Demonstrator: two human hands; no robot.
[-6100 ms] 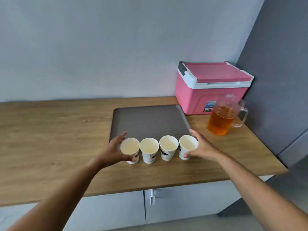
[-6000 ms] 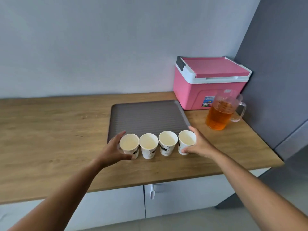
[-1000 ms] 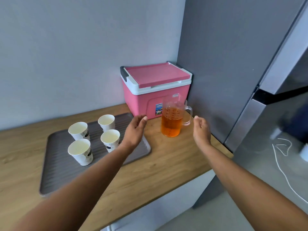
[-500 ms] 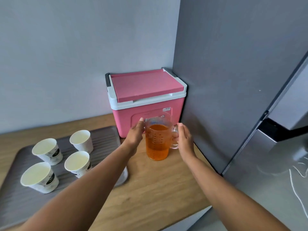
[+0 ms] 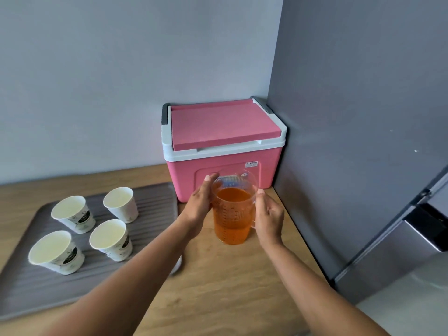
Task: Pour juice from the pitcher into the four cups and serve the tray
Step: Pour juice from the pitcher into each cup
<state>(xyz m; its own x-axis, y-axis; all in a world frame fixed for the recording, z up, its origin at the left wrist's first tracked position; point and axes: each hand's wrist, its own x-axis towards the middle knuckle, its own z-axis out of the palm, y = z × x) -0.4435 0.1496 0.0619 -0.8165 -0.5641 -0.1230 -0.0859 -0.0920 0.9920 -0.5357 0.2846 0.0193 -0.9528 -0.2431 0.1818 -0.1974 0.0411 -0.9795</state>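
A clear pitcher [image 5: 232, 215] about half full of orange juice stands on the wooden counter [image 5: 230, 289] in front of a pink cooler. My left hand [image 5: 199, 207] is pressed against its left side, thumb up at the rim. My right hand [image 5: 269, 220] closes on the right side, covering most of the handle. On the ribbed grey tray [image 5: 26, 292] to the left stand empty white paper cups, two at the back [image 5: 72, 212] [image 5: 120, 202] and two at the front [image 5: 110, 236] [image 5: 55, 251].
The pink cooler [image 5: 225, 132] with a white rim sits in the corner against the wall, right behind the pitcher. A tall grey panel [image 5: 351, 117] closes off the counter on the right, with a fridge door [image 5: 400, 238] beyond it.
Six seconds ago the cups stood in a row in front of the tray; now they are on it. In the last second both hands reached the pitcher and closed on its sides.
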